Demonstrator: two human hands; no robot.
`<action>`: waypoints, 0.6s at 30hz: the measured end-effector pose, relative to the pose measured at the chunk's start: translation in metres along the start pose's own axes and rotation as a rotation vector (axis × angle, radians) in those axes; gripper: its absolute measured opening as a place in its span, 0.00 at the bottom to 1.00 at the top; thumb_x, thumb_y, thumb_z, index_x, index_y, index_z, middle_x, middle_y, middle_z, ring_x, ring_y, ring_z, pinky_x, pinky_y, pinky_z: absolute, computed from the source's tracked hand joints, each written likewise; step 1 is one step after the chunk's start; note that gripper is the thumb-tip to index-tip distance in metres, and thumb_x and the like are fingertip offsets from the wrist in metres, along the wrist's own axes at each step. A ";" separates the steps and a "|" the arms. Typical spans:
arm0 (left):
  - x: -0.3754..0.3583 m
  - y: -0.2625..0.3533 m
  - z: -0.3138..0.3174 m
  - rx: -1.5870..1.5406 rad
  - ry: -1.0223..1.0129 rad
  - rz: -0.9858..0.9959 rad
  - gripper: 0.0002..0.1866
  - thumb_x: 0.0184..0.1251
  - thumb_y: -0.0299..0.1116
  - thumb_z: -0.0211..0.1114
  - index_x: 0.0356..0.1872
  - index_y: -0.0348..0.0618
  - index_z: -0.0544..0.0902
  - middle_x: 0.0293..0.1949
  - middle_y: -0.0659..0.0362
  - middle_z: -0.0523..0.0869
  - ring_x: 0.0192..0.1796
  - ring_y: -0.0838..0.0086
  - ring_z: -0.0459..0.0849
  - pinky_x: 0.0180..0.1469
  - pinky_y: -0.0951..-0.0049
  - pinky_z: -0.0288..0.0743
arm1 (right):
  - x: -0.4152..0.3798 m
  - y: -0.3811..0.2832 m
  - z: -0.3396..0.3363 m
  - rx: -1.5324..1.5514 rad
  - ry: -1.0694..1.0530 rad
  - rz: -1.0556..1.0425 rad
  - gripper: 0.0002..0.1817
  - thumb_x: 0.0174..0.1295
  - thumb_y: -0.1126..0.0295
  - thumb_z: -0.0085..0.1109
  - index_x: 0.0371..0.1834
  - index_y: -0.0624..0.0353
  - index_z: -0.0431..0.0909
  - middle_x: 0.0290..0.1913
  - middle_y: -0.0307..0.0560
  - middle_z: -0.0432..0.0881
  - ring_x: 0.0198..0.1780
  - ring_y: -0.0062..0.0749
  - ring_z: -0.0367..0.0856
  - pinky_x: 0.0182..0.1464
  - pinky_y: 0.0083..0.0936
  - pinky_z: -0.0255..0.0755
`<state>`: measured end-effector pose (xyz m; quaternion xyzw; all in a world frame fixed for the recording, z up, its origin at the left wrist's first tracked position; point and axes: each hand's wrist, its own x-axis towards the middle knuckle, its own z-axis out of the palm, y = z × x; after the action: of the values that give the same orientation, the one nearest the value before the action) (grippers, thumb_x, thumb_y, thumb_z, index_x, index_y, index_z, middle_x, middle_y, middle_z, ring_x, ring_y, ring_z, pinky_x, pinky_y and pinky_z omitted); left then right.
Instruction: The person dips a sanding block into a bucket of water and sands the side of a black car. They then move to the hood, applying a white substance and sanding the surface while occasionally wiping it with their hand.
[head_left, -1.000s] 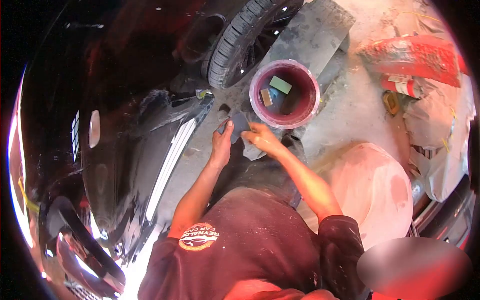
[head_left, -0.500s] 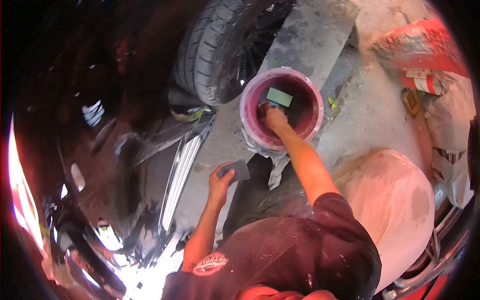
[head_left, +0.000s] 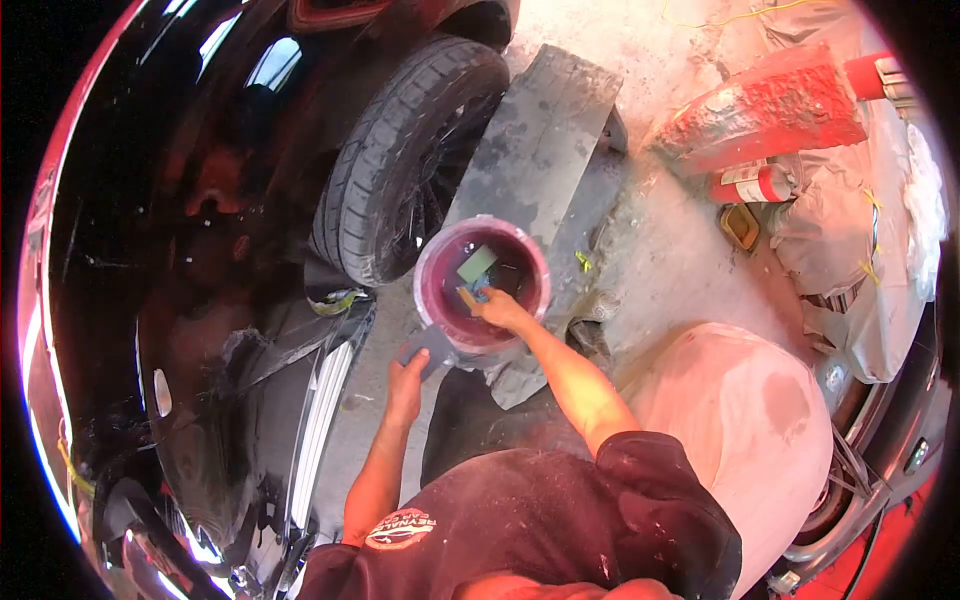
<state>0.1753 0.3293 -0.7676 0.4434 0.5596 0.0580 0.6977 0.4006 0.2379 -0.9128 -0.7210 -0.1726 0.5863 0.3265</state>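
Note:
My right hand (head_left: pixel 498 308) reaches down inside a pinkish bucket (head_left: pixel 423 285), its fingers closed near the inner wall. By the fingertips show a small blue thing (head_left: pixel 482 288) and a tan edge; what the fingers hold I cannot tell. Just beyond them in the bucket is a pale green block (head_left: pixel 477 263). My left hand (head_left: pixel 405 382) grips a dark grey sheet of sandpaper (head_left: pixel 432 348) between thumb and fingers, close to the bucket's near left rim.
A black car body (head_left: pixel 200 300) with a tire (head_left: pixel 385 165) stands on the left. Behind the bucket lies a grey slab (head_left: pixel 545 140). To the right are a worn red piece (head_left: pixel 765 115), a red-and-white canister (head_left: pixel 750 184), a yellowish container (head_left: pixel 740 226) and grey plastic sheeting (head_left: pixel 865 270).
The view has shifted, showing more of the car and floor. My left hand has brought the sandpaper to the bucket's rim. My right hand remains in the bucket; the green block has turned.

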 end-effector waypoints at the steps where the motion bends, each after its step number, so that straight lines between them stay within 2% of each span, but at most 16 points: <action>1: 0.002 0.003 0.012 0.019 0.009 0.070 0.22 0.74 0.39 0.66 0.62 0.36 0.80 0.54 0.56 0.86 0.55 0.70 0.84 0.60 0.67 0.76 | -0.009 -0.010 -0.013 0.009 -0.063 -0.045 0.40 0.54 0.58 0.70 0.73 0.58 0.73 0.56 0.63 0.86 0.55 0.50 0.87 0.59 0.36 0.79; 2: 0.002 0.006 0.025 -0.011 0.065 0.058 0.21 0.76 0.39 0.65 0.62 0.36 0.81 0.54 0.56 0.87 0.55 0.70 0.84 0.60 0.66 0.77 | -0.019 -0.018 -0.026 0.013 -0.129 -0.091 0.38 0.53 0.58 0.70 0.70 0.59 0.77 0.53 0.61 0.88 0.53 0.48 0.89 0.57 0.35 0.79; 4: -0.004 0.017 0.066 -0.090 0.192 0.036 0.19 0.78 0.39 0.63 0.60 0.38 0.82 0.54 0.56 0.88 0.55 0.69 0.86 0.58 0.63 0.78 | -0.056 -0.042 -0.048 -0.017 0.016 -0.311 0.35 0.53 0.58 0.70 0.65 0.63 0.80 0.51 0.60 0.88 0.52 0.47 0.89 0.56 0.35 0.79; 5: -0.005 0.018 0.084 -0.121 0.223 0.038 0.23 0.81 0.46 0.60 0.62 0.36 0.80 0.56 0.55 0.87 0.58 0.66 0.86 0.61 0.58 0.79 | -0.085 -0.066 -0.073 0.016 -0.013 -0.359 0.33 0.54 0.60 0.70 0.64 0.65 0.80 0.49 0.62 0.89 0.50 0.49 0.89 0.55 0.37 0.80; 6: -0.010 0.018 0.105 -0.174 0.227 0.032 0.24 0.81 0.48 0.59 0.62 0.36 0.80 0.56 0.54 0.87 0.59 0.65 0.86 0.61 0.56 0.79 | -0.108 -0.080 -0.093 0.098 -0.042 -0.420 0.32 0.54 0.62 0.68 0.63 0.64 0.80 0.51 0.62 0.87 0.54 0.51 0.86 0.59 0.39 0.78; 8: -0.015 0.029 0.153 -0.296 0.223 0.046 0.27 0.82 0.51 0.57 0.63 0.35 0.79 0.57 0.53 0.86 0.59 0.64 0.85 0.62 0.53 0.79 | -0.136 -0.084 -0.126 -0.069 0.011 -0.547 0.29 0.53 0.64 0.66 0.61 0.63 0.81 0.53 0.62 0.83 0.60 0.54 0.82 0.64 0.41 0.74; 9: -0.030 0.055 0.192 -0.339 0.173 0.090 0.30 0.82 0.55 0.54 0.63 0.34 0.78 0.59 0.51 0.84 0.60 0.61 0.85 0.63 0.49 0.79 | -0.168 -0.109 -0.162 -0.119 -0.059 -0.513 0.29 0.53 0.65 0.66 0.61 0.62 0.81 0.55 0.62 0.80 0.63 0.56 0.78 0.66 0.42 0.71; 11: -0.054 0.102 0.264 -0.328 0.101 0.094 0.30 0.83 0.57 0.52 0.65 0.39 0.78 0.58 0.53 0.84 0.58 0.62 0.85 0.59 0.53 0.81 | -0.191 -0.104 -0.200 -0.175 0.068 -0.559 0.31 0.53 0.65 0.68 0.63 0.62 0.79 0.55 0.62 0.80 0.62 0.57 0.78 0.66 0.43 0.72; 12: -0.055 0.114 0.289 -0.398 0.052 0.008 0.29 0.82 0.57 0.53 0.64 0.41 0.80 0.57 0.54 0.85 0.56 0.65 0.85 0.58 0.58 0.81 | -0.203 -0.101 -0.218 -0.197 0.137 -0.579 0.31 0.54 0.65 0.68 0.64 0.61 0.79 0.55 0.61 0.80 0.61 0.57 0.78 0.66 0.43 0.72; 13: -0.050 0.119 0.313 -0.346 0.040 0.061 0.27 0.82 0.53 0.55 0.63 0.40 0.81 0.56 0.55 0.85 0.57 0.68 0.85 0.58 0.62 0.81 | -0.212 -0.099 -0.239 -0.225 0.169 -0.605 0.32 0.54 0.65 0.69 0.64 0.62 0.78 0.55 0.61 0.80 0.60 0.57 0.78 0.65 0.44 0.73; 14: -0.033 0.111 0.326 -0.170 -0.010 0.151 0.22 0.81 0.48 0.59 0.62 0.43 0.81 0.55 0.60 0.86 0.55 0.71 0.85 0.53 0.65 0.82 | -0.219 -0.100 -0.261 -0.251 0.209 -0.630 0.32 0.54 0.65 0.70 0.65 0.62 0.76 0.56 0.61 0.79 0.59 0.57 0.79 0.64 0.44 0.74; 16: -0.047 0.144 0.373 -0.258 -0.091 0.198 0.17 0.79 0.42 0.63 0.60 0.44 0.82 0.53 0.61 0.86 0.55 0.72 0.85 0.54 0.68 0.81 | -0.242 -0.116 -0.301 -0.261 0.291 -0.628 0.30 0.55 0.66 0.70 0.62 0.64 0.77 0.54 0.62 0.79 0.56 0.57 0.80 0.60 0.45 0.75; 18: -0.064 0.177 0.401 -0.346 -0.124 0.189 0.16 0.78 0.40 0.64 0.60 0.44 0.82 0.53 0.62 0.86 0.56 0.74 0.84 0.55 0.69 0.80 | -0.247 -0.119 -0.323 -0.309 0.343 -0.635 0.30 0.55 0.66 0.70 0.62 0.65 0.77 0.53 0.62 0.79 0.55 0.58 0.80 0.59 0.45 0.76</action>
<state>0.5585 0.1764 -0.6078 0.3702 0.4531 0.1910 0.7881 0.6640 0.0820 -0.6197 -0.7600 -0.4162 0.2941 0.4033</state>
